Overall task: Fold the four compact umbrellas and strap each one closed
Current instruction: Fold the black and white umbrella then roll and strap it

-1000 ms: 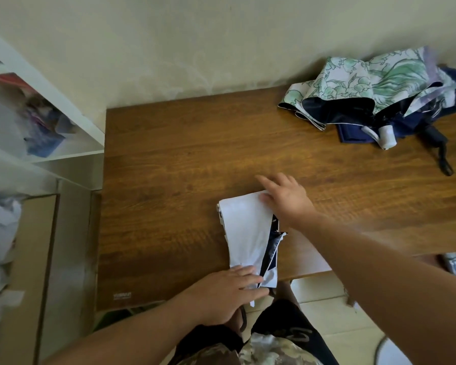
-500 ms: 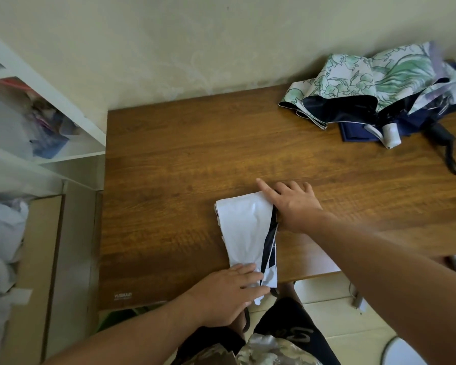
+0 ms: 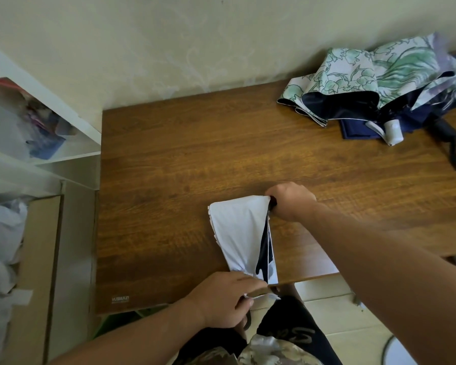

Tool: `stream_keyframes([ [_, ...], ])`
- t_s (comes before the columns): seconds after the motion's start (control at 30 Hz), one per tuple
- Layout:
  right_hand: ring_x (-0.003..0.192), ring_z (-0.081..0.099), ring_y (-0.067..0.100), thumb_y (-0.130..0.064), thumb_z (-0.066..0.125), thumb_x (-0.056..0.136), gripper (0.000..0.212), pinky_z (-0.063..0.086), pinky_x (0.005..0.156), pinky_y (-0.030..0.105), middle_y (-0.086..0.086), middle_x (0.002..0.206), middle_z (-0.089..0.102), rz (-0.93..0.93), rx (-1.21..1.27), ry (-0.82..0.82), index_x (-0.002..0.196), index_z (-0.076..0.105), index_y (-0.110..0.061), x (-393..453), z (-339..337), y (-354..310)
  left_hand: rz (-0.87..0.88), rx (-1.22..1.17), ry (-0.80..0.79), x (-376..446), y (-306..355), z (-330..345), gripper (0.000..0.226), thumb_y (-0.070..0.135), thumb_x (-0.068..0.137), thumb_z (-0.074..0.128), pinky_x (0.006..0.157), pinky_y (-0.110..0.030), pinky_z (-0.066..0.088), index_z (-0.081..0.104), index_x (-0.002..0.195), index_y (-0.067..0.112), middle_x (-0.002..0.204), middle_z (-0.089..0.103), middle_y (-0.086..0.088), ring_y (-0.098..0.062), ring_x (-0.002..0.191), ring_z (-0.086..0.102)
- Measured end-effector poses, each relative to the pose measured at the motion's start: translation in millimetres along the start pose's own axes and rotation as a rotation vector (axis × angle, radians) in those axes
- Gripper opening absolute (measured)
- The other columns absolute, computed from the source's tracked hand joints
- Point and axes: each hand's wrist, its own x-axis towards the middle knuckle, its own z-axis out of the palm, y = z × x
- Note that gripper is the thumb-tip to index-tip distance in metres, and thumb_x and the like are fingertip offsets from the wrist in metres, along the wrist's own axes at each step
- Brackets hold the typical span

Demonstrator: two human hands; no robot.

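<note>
From my head camera, the white umbrella (image 3: 238, 233) lies flat at the near edge of the brown table (image 3: 169, 180). My left hand (image 3: 221, 301) pinches its near end. My right hand (image 3: 291, 200) curls tight around its far corner. More umbrellas (image 3: 379, 85) sit piled at the far right.

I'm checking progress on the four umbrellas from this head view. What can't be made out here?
- White umbrella: its handle end is hidden by the left hand, its far corner by the right hand's grip.
- Floral green-and-white umbrella: cut off by the right edge; it covers most of the navy fabric, so the umbrella count is unclear.
- White shelf: its contents are blurred.
</note>
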Motion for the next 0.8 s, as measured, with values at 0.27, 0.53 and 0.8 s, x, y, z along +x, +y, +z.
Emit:
stream_keyframes([
  [0.27,0.087,0.063,0.031,-0.016,0.055,0.089,0.017,0.058,0.072,0.041,0.001,0.096,0.065,0.026,0.039,0.023,0.096,0.060,-0.031,-4,1,7,-0.221,-0.018,0.261,18,8,-7,0.051,0.029,0.111,0.044,0.089,-0.025,0.053,0.032,0.160,0.037,0.144,0.048,0.006,-0.014,0.107,0.063],
  [0.53,0.149,0.024,0.037,-0.025,0.073,0.088,0.105,0.046,0.109,0.054,0.000,0.156,0.024,0.022,0.065,-0.121,0.159,0.001,-0.052,-15,-16,16,-0.275,0.127,0.170,33,11,-13,0.057,0.029,0.111,0.044,0.090,-0.010,0.036,0.027,0.165,0.025,0.148,0.037,0.006,-0.008,0.114,0.057],
  [0.8,0.150,0.019,0.036,-0.069,0.039,0.101,0.058,0.020,0.120,0.065,0.000,0.163,0.028,-0.052,0.194,-0.035,0.156,0.026,-0.056,-6,-11,-31,-0.026,0.728,-0.131,27,12,-12,0.034,0.030,0.109,0.046,0.104,-0.040,0.043,0.068,0.134,0.023,0.164,0.025,-0.019,-0.035,0.125,0.042],
])
